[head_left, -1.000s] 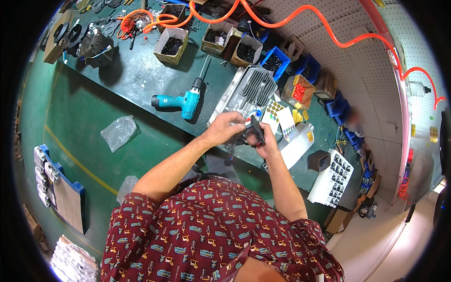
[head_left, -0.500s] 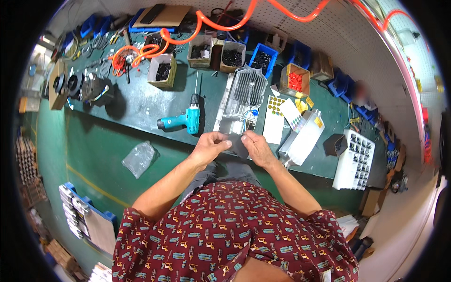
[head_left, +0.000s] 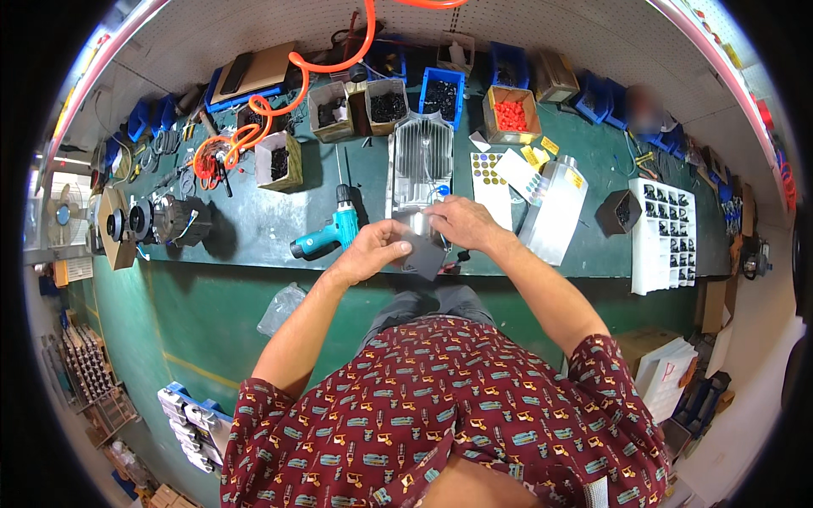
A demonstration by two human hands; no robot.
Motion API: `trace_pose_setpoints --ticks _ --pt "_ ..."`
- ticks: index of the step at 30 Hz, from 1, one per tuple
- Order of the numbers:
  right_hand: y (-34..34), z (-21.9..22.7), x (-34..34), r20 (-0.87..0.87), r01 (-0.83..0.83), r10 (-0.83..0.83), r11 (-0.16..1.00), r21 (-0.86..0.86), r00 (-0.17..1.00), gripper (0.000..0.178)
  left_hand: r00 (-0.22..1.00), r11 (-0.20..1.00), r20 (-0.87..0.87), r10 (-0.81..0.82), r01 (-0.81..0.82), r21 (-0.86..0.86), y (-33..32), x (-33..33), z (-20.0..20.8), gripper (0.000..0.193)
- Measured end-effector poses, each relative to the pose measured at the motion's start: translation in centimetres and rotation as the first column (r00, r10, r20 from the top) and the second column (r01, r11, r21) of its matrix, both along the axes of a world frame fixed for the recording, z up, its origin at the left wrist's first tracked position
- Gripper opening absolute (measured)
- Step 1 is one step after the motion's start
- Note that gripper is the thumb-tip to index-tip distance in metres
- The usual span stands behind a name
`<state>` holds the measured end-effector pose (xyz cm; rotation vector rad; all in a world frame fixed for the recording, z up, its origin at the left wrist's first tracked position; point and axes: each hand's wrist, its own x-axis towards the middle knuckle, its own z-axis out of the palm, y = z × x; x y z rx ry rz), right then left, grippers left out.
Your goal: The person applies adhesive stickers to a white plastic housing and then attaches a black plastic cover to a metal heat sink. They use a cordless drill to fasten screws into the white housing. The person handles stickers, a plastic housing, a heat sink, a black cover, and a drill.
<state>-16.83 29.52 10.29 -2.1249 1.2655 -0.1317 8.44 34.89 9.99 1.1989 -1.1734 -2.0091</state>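
- Head view: hands meet over the front edge of the green workbench [head_left: 254,233]; left hand [head_left: 373,250] and right hand [head_left: 461,222] both pinch a flat dark grey plate [head_left: 421,252], fingers closed on its edges.
- Step, as I judge it: readying the plate by the ribbed aluminium housing [head_left: 417,165] just beyond; lining it up calls for a steady two-handed grip.
- Plate looks thin, matte, roughly square.

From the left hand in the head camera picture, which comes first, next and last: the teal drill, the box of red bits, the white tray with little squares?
1. Teal drill: just beyond the left hand, slightly to its left on the bench.
2. Box of red bits: far side of the bench, off to the right.
3. White tray: farthest, at the bench's right end.
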Motion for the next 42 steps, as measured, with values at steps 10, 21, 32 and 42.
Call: trace_pose_setpoints --ticks 10,21,32,42 --pt "0.1 -6.8 -4.0 0.397 0.067 -0.367 0.8 0.597 0.841 0.031 0.961 0.926 0.11 0.254 -0.275 0.258 -1.5 -1.7 -4.1 0.02" --pt "1.0 -5.4 -3.5 0.143 0.245 -0.326 0.881 0.405 0.934 0.059 0.911 0.869 0.135 0.389 -0.412 0.276 -1.2 -3.3 -6.8 0.026" --pt "-0.4 -5.3 -3.7 0.106 0.235 -0.33 0.831 0.505 0.938 0.055 0.905 0.875 0.174 0.388 -0.421 0.238 -1.1 -3.3 -6.5 0.027" --pt "-1.1 -5.9 -3.8 0.168 0.179 -0.308 0.831 0.526 0.936 0.049 0.911 0.884 0.161 0.379 -0.408 0.227 -1.1 -3.2 -6.3 0.031"
